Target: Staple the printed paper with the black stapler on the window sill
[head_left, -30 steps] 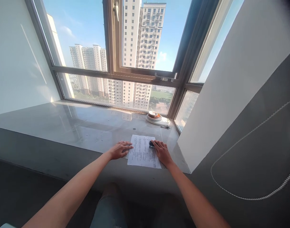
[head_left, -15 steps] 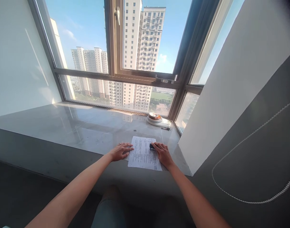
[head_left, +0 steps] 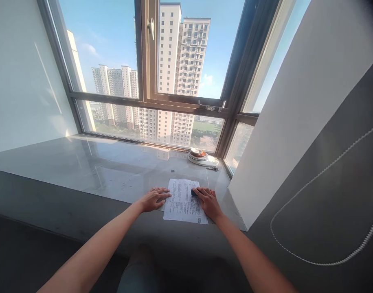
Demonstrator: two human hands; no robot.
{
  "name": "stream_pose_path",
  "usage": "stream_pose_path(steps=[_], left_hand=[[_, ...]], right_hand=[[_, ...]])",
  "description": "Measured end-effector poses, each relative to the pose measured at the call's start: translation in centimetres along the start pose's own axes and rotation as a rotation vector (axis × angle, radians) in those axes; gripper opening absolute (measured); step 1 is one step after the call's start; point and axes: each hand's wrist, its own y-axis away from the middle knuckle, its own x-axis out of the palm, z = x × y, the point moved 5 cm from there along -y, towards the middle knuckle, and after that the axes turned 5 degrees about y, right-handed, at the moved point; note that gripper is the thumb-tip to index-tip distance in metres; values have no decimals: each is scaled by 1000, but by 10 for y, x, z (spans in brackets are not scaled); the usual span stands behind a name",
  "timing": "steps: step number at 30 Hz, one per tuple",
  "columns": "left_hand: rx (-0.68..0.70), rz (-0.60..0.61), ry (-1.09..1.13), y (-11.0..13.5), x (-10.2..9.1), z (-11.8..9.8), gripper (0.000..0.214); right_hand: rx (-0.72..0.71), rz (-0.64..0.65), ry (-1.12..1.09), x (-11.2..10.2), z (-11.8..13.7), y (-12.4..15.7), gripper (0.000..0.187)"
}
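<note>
Closest in, a person's two bare forearms reach forward to a window ledge (head_left: pixel 107 175). The left hand (head_left: pixel 154 199) lies flat, fingers extended and gripping nothing, their tips on the left edge of a sheet of paper (head_left: pixel 182 207). The right hand (head_left: pixel 208 202) rests over the sheet's right side, fingers closed around a small black object (head_left: pixel 193 192) that pokes out to their left, above the paper; the hand hides most of it. The sheet, white, slightly creased and covered in dark print, lies by the ledge's front edge, between the hands. Farther back sits a round whitish stack (head_left: pixel 198 156) with an orange-brown layer. Beyond the brown window frame (head_left: pixel 145 73) rise pale towers (head_left: pixel 191 57) under blue sky.
</note>
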Motion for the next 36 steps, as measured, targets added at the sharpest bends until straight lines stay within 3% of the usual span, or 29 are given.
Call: stream_pose_path(steps=[7,12,20,27,30,33,36], left_hand=[[-3,-21,37,0,0,0,47],[-11,-20,29,0,0,1,47],[-14,-4,-7,0,2,3,50],[-51,0,-58,0,3,8,50],[-42,9,-68,0,4,7,51],[-26,1,-69,0,3,5,50],[-12,-20,-60,1,2,4,50]], right_hand=[[-15,44,48,-2,6,-4,64],[20,-2,47,0,5,0,65],[266,7,54,14,-12,3,69],[537,18,177,10,-23,10,64],[698,-83,193,3,-35,20,60],[787,-306,120,-9,-43,26,56],[682,-467,-30,-20,-31,13,54]])
